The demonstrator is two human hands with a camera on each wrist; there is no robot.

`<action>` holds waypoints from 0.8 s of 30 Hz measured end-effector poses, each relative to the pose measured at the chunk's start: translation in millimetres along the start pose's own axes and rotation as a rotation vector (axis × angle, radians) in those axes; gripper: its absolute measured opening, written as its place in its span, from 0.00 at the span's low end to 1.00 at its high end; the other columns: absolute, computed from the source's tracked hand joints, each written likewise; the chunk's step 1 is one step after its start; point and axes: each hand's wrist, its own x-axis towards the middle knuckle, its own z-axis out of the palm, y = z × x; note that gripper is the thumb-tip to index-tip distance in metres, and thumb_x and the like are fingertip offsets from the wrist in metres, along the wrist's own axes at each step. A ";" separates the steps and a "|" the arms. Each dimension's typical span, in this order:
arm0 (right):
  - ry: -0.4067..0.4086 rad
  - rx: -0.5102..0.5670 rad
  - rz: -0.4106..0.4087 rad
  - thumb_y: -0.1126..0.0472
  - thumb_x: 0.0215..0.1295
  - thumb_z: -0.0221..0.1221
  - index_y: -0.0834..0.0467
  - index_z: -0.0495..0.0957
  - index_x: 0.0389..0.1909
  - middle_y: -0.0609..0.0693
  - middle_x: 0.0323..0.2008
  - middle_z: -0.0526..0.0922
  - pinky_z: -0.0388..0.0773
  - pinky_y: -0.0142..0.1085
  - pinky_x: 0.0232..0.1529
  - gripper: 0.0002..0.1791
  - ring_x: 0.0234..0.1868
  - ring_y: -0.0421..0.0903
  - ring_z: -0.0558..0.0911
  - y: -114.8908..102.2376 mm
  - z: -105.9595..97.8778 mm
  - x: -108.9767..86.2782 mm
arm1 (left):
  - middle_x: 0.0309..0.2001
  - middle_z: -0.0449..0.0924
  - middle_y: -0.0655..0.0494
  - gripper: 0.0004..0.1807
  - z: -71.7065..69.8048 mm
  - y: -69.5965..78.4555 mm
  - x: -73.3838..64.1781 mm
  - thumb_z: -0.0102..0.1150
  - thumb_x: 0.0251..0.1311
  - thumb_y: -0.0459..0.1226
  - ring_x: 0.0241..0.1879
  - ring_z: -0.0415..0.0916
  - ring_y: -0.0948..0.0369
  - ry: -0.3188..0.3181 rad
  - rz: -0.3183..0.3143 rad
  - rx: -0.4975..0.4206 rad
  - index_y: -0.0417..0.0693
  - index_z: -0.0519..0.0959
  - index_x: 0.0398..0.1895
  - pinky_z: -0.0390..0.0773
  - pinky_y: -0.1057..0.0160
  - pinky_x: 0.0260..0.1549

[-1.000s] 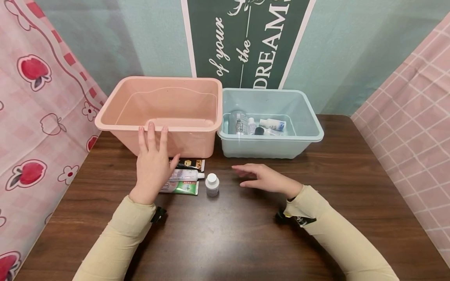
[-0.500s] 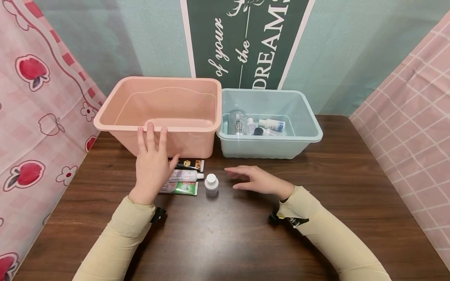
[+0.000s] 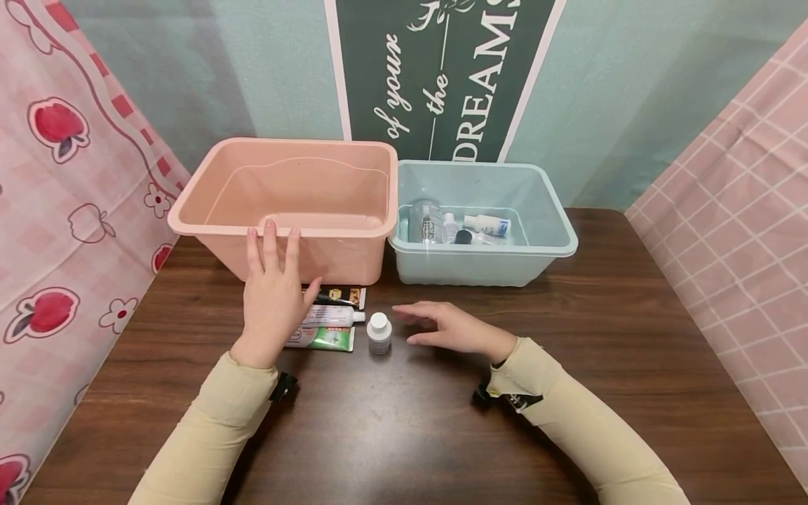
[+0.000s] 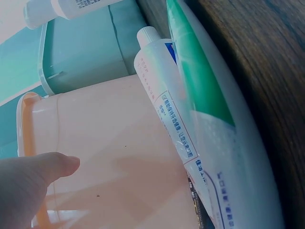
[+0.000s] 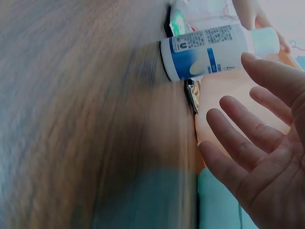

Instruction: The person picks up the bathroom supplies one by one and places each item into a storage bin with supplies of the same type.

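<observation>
A small white bottle (image 3: 379, 335) with a white cap stands upright on the table. To its right is my right hand (image 3: 451, 327), fingers extended toward the bottle and apart from it in the head view. In the right wrist view the bottle (image 5: 205, 52) shows a blue and white label in front of the spread fingers. My left hand (image 3: 271, 301) has its straight fingertips on the front rim of the pink bin (image 3: 341, 256). Beside and partly under that hand lie a black tube (image 3: 350, 297), a white tube (image 3: 331, 315) with a white cap and a green-and-white tube (image 3: 331, 338).
A light blue bin (image 3: 463, 266) stands right of the pink one. Inside it lie a clear bottle (image 3: 426, 221), a white tube (image 3: 489, 224) and other small containers. Patterned cloths hang at both sides, and a dark green printed panel (image 3: 435, 77) is at the back.
My right hand has moved left, closer to the white bottle. My left hand stays on the pink bin's rim, and the tubes and bottle stay where they were.
</observation>
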 end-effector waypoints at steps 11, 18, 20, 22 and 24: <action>0.056 -0.015 -0.026 0.58 0.58 0.64 0.62 0.67 0.63 0.55 0.57 0.74 0.72 0.35 0.54 0.33 0.57 0.46 0.73 -1.9 9.4 6.0 | 0.68 0.47 0.29 0.48 0.2 0.6 0.1 0.71 0.44 0.43 0.68 0.37 0.35 0.006 0.002 -0.004 0.37 0.57 0.67 0.64 0.38 0.53; 0.068 0.107 0.004 0.62 0.57 0.64 0.63 0.65 0.64 0.56 0.58 0.72 0.72 0.34 0.53 0.34 0.57 0.48 0.74 -5.6 20.1 10.4 | 0.67 0.48 0.29 0.49 0.9 -0.1 -0.3 0.71 0.44 0.43 0.68 0.36 0.35 0.011 0.006 -0.006 0.37 0.57 0.67 0.64 0.38 0.54; 0.069 0.116 0.008 0.62 0.57 0.64 0.64 0.65 0.64 0.57 0.58 0.72 0.71 0.34 0.54 0.34 0.57 0.48 0.73 -6.2 23.9 11.8 | 0.67 0.48 0.28 0.49 0.8 -0.2 -0.1 0.71 0.44 0.43 0.68 0.36 0.35 0.012 0.006 -0.006 0.36 0.57 0.67 0.63 0.38 0.54; 0.073 0.104 0.003 0.61 0.57 0.65 0.64 0.64 0.64 0.57 0.58 0.72 0.71 0.35 0.54 0.35 0.57 0.47 0.73 -6.6 27.9 13.3 | 0.67 0.48 0.28 0.49 0.8 0.1 0.0 0.71 0.44 0.43 0.68 0.36 0.35 0.012 0.007 -0.007 0.36 0.57 0.67 0.63 0.39 0.55; 0.080 0.082 -0.002 0.61 0.56 0.65 0.64 0.64 0.64 0.57 0.58 0.72 0.70 0.35 0.55 0.35 0.58 0.47 0.72 -7.1 31.1 14.6 | 0.67 0.48 0.28 0.48 0.8 0.3 0.2 0.71 0.44 0.43 0.68 0.36 0.35 0.014 0.007 -0.008 0.36 0.57 0.67 0.63 0.38 0.54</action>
